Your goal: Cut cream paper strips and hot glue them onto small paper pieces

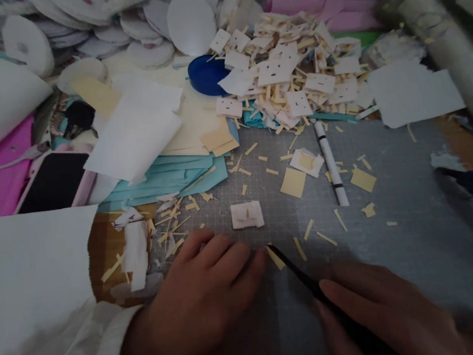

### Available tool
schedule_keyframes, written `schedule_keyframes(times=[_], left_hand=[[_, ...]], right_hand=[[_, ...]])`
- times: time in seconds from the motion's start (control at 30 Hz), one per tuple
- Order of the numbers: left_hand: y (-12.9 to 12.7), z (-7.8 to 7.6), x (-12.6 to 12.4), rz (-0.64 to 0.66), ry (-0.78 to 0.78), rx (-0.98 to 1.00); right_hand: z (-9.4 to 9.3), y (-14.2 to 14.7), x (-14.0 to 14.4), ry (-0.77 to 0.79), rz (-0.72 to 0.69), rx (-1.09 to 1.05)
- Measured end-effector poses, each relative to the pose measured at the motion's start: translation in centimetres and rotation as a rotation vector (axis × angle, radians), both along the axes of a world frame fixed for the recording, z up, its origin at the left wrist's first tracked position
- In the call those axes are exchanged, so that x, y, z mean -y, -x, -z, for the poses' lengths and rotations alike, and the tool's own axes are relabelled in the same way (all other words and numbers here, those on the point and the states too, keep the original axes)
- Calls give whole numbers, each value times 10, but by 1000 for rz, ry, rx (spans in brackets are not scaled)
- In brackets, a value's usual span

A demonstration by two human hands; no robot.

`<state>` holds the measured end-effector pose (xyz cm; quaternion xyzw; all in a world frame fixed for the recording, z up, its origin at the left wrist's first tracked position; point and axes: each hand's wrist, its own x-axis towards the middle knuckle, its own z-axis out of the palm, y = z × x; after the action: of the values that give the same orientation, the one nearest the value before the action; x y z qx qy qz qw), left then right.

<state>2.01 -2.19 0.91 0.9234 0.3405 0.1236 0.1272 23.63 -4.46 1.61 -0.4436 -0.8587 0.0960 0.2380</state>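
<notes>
Right grip: closed around a slender black tool, thumb along its near end, tip angled up and leftward. Tip lies at the upper end of a yellow strip on the grey gridded mat. Left grip: fingers loosely curled, palm down on the mat, foremost fingertip just beside that strip and the tool tip; cannot tell whether anything is pinched. Small white piece, with a yellowish bit on top, lies just beyond the left fingers. Farther off: a yellow square beside a white piece with a yellow patch, then a white pen with black bands. Behind these, a heap of white pieces bearing dark marks overlaps the edge of a blue dish. Brown bench shows left of the mat.
</notes>
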Motion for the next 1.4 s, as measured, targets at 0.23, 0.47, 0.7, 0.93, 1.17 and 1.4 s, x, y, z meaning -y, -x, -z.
schedule_keyframes(times=[0.23, 0.47, 0.7, 0.93, 1.17, 1.4], left_hand=[[2, 2, 3, -9, -36, -28], [2, 1, 7, -22, -31, -48], [-1, 2, 7, -50, -50, -45], [-1, 4, 9, -76, -93, -50], [-1, 6, 12, -93, -125, -69], [-1, 7, 14, -94, -139, -68]], right_hand=[[-3, 1, 3, -33, -32, 91], [3, -2, 9, 22, -51, 153], [0, -3, 10, -19, -56, 151], [1, 13, 20, -136, 142, -28], [9, 12, 36, 46, 122, 43], [16, 15, 37, 27, 219, -97]])
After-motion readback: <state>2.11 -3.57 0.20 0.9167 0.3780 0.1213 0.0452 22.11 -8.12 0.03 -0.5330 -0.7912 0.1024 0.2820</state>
